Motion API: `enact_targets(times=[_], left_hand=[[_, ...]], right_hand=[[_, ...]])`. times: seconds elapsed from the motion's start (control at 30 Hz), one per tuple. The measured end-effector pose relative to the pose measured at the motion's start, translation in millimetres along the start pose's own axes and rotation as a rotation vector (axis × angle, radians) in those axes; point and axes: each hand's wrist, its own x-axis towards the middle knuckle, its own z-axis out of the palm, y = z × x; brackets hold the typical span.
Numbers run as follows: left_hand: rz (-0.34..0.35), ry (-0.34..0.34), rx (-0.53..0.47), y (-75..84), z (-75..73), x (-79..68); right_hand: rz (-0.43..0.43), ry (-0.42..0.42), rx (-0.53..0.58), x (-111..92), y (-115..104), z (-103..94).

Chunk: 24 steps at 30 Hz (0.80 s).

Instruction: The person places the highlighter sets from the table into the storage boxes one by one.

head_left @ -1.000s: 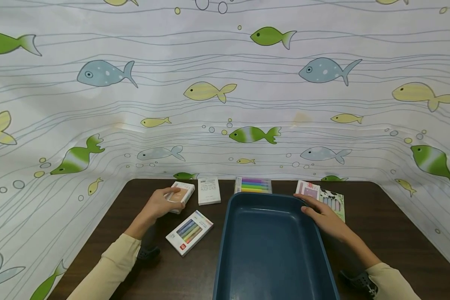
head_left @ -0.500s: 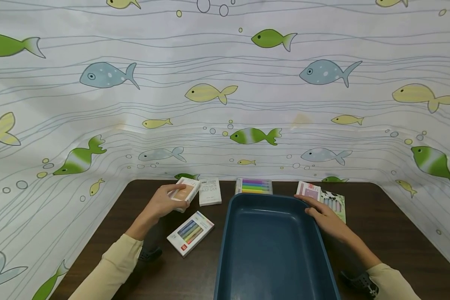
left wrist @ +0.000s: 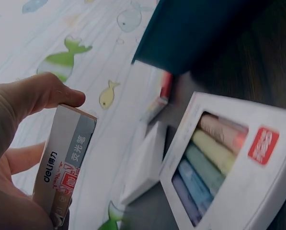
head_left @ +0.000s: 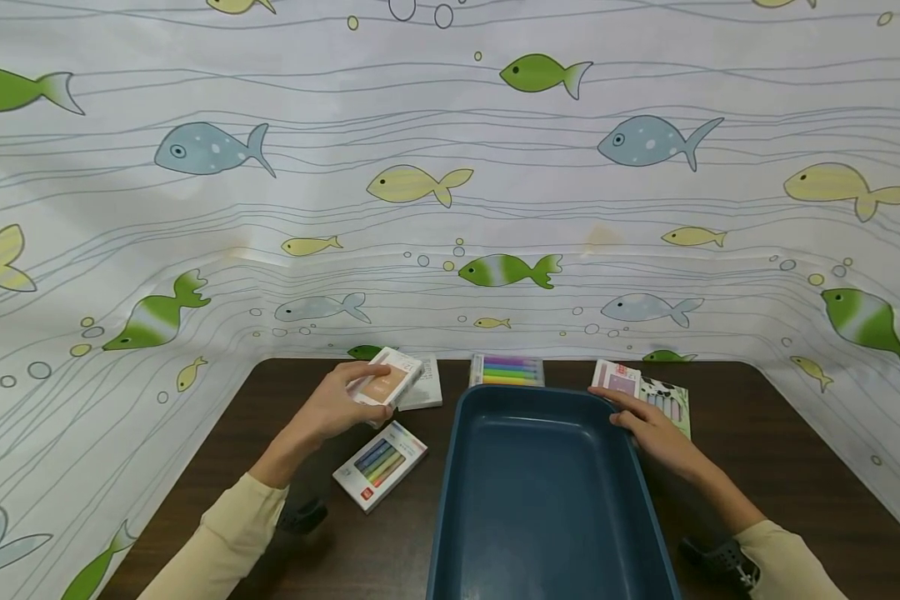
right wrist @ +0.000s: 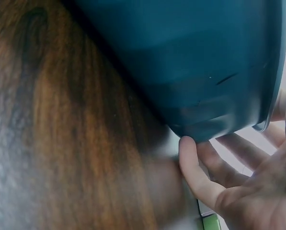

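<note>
My left hand holds a small white and peach box of highlighters above the table, thumb and fingers on its edges. In the left wrist view, the side of this highlighter box bears printed lettering. Behind it a white box is partly hidden. Nearer me lies a white box of coloured markers, whose window shows pastel barrels. My right hand grips the far right corner of a deep blue tray, thumb at the rim and fingers against the outer wall.
A clear case of bright pens stands behind the tray. To its right are a white and mauve box and a cow-patterned pen box, beside my right hand. Fish-printed cloth rises behind the dark table.
My left hand has lifted the highlighter box and carried it to the right, now in front of the white box. My right hand has stayed at the tray's corner.
</note>
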Motion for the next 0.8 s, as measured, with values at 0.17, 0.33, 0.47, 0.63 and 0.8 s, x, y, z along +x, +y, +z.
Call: enact_targets(times=[0.17,0.33,0.47,0.63,0.8], left_hand=[[0.062,-0.050,0.004,11.3,3.3,-8.0],[0.139,-0.086,0.043,21.8,6.2,-14.2],[0.174,-0.103,0.046,31.2,10.0,-20.4],[0.183,-0.126,0.059,42.2,18.9,-27.2],[0.195,-0.146,0.039,50.2,30.9,-32.9]], right_hand=[[-0.002,0.001,0.013,-0.2,-0.6,-0.6],[0.015,0.010,0.010,0.3,1.1,-0.5],[0.026,0.018,-0.006,0.5,1.4,-1.3],[0.018,0.018,-0.019,0.4,2.4,-2.3],[0.005,0.014,-0.014,0.2,3.2,-2.3]])
